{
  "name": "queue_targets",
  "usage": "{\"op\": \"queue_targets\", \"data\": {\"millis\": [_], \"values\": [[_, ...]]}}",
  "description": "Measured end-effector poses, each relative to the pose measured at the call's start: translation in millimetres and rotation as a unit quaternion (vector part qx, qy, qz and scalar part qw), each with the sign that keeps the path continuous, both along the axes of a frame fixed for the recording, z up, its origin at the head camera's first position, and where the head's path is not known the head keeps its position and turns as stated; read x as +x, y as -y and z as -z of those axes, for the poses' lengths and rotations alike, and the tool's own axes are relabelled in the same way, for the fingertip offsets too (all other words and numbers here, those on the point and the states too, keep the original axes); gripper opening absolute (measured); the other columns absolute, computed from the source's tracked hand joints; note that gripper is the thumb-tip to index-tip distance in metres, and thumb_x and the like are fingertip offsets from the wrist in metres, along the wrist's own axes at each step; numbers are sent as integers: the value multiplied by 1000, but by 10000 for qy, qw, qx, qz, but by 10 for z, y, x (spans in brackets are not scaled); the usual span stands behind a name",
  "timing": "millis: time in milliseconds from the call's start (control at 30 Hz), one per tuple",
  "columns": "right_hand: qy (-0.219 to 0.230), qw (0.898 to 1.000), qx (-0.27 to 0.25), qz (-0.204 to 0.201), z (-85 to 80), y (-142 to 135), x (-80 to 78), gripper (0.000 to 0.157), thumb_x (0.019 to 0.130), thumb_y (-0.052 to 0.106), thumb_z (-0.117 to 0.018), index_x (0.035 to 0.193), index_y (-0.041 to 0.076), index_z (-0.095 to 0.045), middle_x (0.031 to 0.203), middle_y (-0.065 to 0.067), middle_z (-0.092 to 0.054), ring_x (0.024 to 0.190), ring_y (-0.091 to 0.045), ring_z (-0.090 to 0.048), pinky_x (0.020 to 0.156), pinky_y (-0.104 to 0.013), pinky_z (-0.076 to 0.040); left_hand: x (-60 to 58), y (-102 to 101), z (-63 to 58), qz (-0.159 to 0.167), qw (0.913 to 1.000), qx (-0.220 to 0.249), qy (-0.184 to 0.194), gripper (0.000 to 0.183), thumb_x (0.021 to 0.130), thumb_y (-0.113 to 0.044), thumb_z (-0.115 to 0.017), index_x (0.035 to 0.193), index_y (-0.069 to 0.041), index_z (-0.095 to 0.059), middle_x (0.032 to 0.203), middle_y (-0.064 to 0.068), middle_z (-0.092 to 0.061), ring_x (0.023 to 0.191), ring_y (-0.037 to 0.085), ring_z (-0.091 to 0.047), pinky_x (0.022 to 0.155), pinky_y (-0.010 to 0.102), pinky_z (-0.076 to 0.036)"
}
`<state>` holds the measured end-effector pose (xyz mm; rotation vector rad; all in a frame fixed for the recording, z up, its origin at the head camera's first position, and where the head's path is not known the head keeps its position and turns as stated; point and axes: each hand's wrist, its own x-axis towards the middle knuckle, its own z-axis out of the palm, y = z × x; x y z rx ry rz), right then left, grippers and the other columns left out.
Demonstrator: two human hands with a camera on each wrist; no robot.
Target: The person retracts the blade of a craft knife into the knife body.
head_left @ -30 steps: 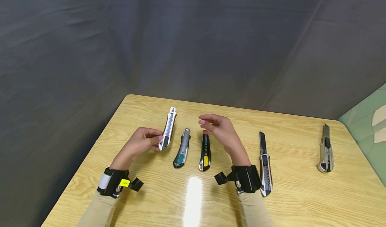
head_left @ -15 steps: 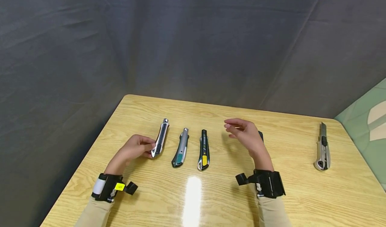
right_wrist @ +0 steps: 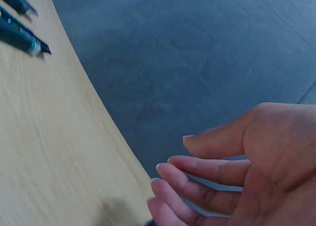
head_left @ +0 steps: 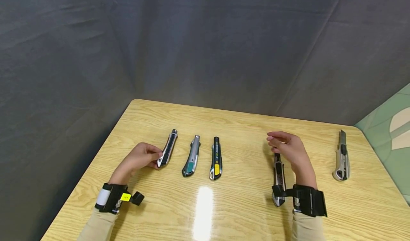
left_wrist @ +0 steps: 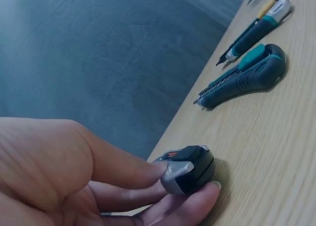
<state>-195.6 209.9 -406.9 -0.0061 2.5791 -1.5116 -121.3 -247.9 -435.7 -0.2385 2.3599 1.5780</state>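
My left hand (head_left: 138, 159) pinches the lower end of a white-and-black utility knife (head_left: 169, 145) at the left of the table. In the left wrist view, thumb and fingers grip that knife's rounded end (left_wrist: 190, 169) at the wood. Over the right half of the table hovers my right hand (head_left: 292, 153), fingers loosely bent, holding nothing. Beneath and beside it lies a silver-and-black utility knife (head_left: 279, 178), partly covered by the hand and wrist strap. The right wrist view shows the hand (right_wrist: 232, 171) with thumb and fingers apart.
Between the hands lie a green-and-silver utility knife (head_left: 193, 155) and a black one with a yellow slider (head_left: 216, 159). A beige-grey utility knife (head_left: 342, 159) lies at the far right. Dark grey cloth (head_left: 205, 48) hangs behind the wooden table (head_left: 243, 205).
My left hand has lowered its utility knife leftward to the table. My right hand has moved right, from by the yellow-slider knife to above the silver-and-black one.
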Motion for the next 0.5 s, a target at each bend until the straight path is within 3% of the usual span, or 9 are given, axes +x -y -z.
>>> {"op": "queue_targets", "data": {"millis": [100, 233, 367, 500], "values": [[99, 9999, 119, 31, -5, -80, 0, 52, 90, 40, -54, 128, 4, -54, 122, -18, -57, 103, -29, -58, 76, -30, -57, 14, -4, -13, -17, 9999, -73, -78, 22, 89, -6, -57, 104, 10, -62, 89, 20, -62, 64, 25, -64, 59, 35, -58], [-33, 9987, 500, 15, 7, -166, 9, 53, 92, 41, -50, 128, 2, -53, 122, -20, -56, 102, -31, -57, 77, -36, -56, 34, -22, -25, 17, 9996, -276, -98, 19, 88, -5, -57, 100, 8, -62, 86, 19, -62, 63, 25, -64, 58, 35, -58], [-133, 9965, 786, 261, 68, -242, 11, 50, 92, 39, -52, 124, 0, -56, 117, -20, -58, 97, -32, -60, 74, -43, -56, 53, -39, -48, 89, 9987, -483, -118, 15, 88, -4, -57, 97, 7, -62, 82, 19, -62, 62, 24, -64, 58, 36, -59], [77, 9961, 870, 80, 84, -342, 18, 55, 93, 40, -49, 126, -3, -52, 118, -26, -56, 95, -34, -60, 74, -42, -56, 65, -46, -94, 104, 9964, -819, -175, 16, 88, -6, -58, 97, 5, -63, 82, 18, -62, 62, 23, -64, 57, 34, -59]]}}
